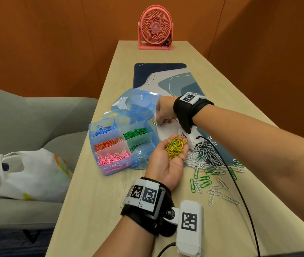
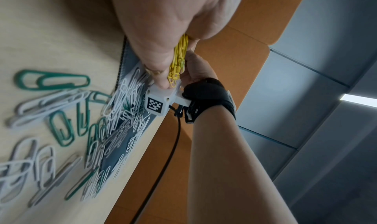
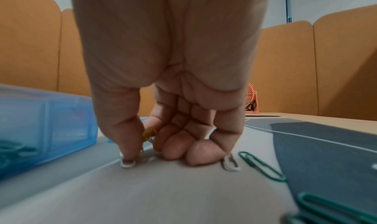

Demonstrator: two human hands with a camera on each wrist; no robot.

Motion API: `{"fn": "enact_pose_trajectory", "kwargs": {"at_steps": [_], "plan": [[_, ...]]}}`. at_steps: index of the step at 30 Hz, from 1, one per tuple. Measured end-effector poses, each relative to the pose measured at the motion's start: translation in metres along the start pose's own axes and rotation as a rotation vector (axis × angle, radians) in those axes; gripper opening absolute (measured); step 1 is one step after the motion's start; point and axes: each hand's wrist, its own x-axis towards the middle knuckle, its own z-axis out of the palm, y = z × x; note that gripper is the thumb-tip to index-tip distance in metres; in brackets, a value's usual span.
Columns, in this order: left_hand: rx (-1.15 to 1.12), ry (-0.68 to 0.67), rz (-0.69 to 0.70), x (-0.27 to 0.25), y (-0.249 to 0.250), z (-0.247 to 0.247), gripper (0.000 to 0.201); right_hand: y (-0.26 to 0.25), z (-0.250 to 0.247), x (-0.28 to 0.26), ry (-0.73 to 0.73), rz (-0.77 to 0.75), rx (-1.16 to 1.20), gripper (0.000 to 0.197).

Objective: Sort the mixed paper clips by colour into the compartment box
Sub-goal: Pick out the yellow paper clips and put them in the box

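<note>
My left hand (image 1: 164,164) lies palm up beside the box and cups a heap of yellow paper clips (image 1: 176,147), seen edge-on in the left wrist view (image 2: 179,58). My right hand (image 1: 161,120) reaches down onto the mat by the box's right side. Its thumb and forefinger pinch a yellow clip (image 3: 150,133), with a white clip (image 3: 127,163) under the thumb tip. The blue clear compartment box (image 1: 99,169) holds blue (image 1: 103,129), green (image 1: 135,134), orange (image 1: 108,143) and pink clips (image 1: 113,157) in separate cells. A mixed pile of white and green clips (image 1: 208,160) lies right of my left hand.
The box lid (image 1: 138,102) stands open behind the cells. The patterned mat (image 1: 175,80) runs down the table's middle, and a pink fan (image 1: 155,27) stands at the far end. A black cable (image 1: 240,191) crosses the loose clips. A white bag (image 1: 26,175) rests on the grey sofa, left.
</note>
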Motion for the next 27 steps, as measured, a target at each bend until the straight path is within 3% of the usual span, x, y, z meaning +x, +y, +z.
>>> {"fn": "enact_pose_trajectory", "kwargs": {"at_steps": [6, 12, 19, 27], "plan": [[-0.001, 0.013, -0.004, 0.000, 0.001, 0.000, 0.033, 0.012, -0.011, -0.015, 0.061, -0.055, 0.081, 0.007], [0.005, -0.013, -0.004, -0.002, 0.001, 0.003, 0.034, 0.018, -0.029, -0.068, -0.021, -0.196, 0.179, 0.016], [0.010, -0.054, 0.003, -0.003, 0.002, 0.004, 0.029, 0.011, -0.019, -0.105, -0.147, -0.254, 0.014, 0.015], [-0.022, -0.046, -0.015, -0.023, 0.005, 0.009, 0.034, 0.015, -0.026, -0.103, 0.048, -0.215, 0.094, 0.007]]}}
